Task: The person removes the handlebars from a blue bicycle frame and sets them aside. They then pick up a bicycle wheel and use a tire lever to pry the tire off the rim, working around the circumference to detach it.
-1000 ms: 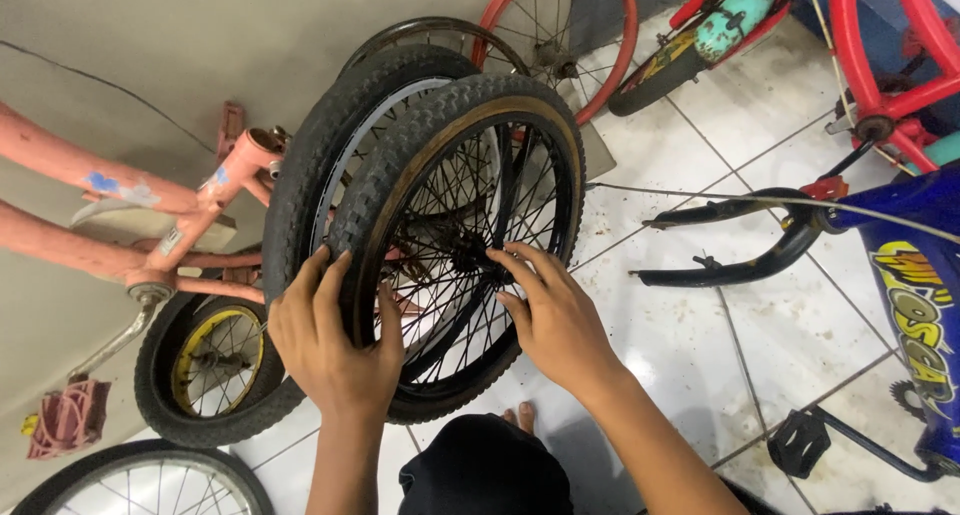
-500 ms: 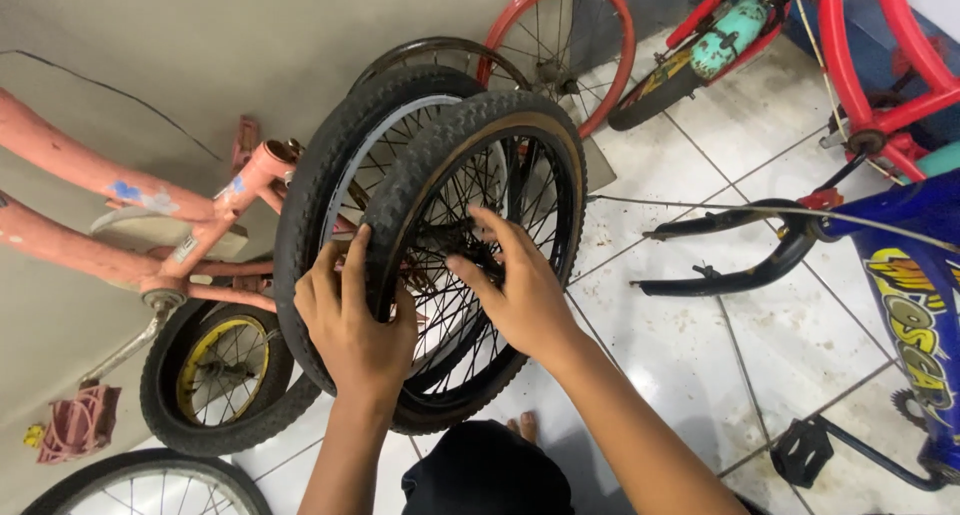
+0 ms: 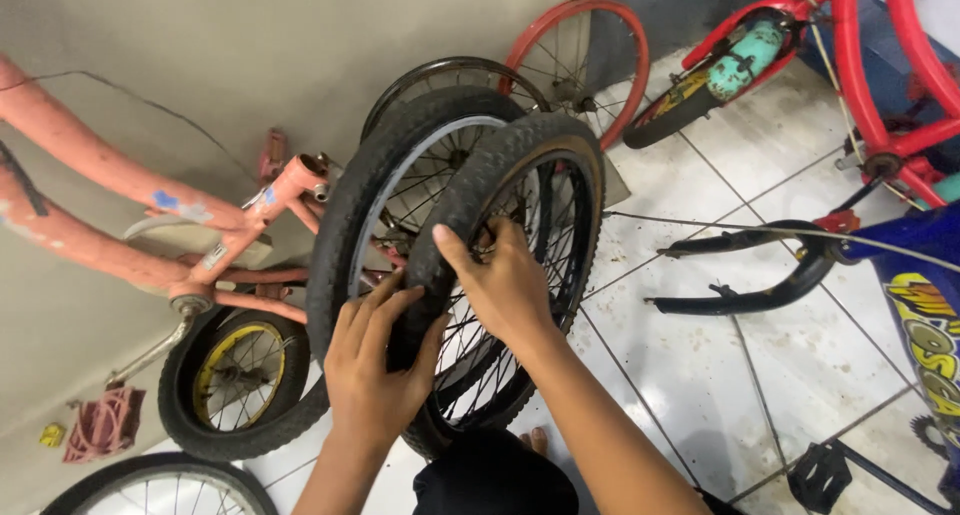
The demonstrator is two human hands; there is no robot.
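My left hand (image 3: 375,370) grips the knobby tyre (image 3: 440,235) of the front wheel (image 3: 510,275), upright on the tiled floor (image 3: 700,375), while my right hand (image 3: 505,285) reaches through its spokes, fingers curled. I judge I'm working the tyre; next needs firm thumb pressure. Behind stand two black wheels (image 3: 380,195), one red rim (image 3: 585,60), one yellow-rimmed wheel (image 3: 240,380).

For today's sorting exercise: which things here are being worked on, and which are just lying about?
In hand:
left hand
right hand
knobbly black wheel

Lying about:
second black wheel
pink bike frame
red rim
yellow-rimmed small wheel
black fork
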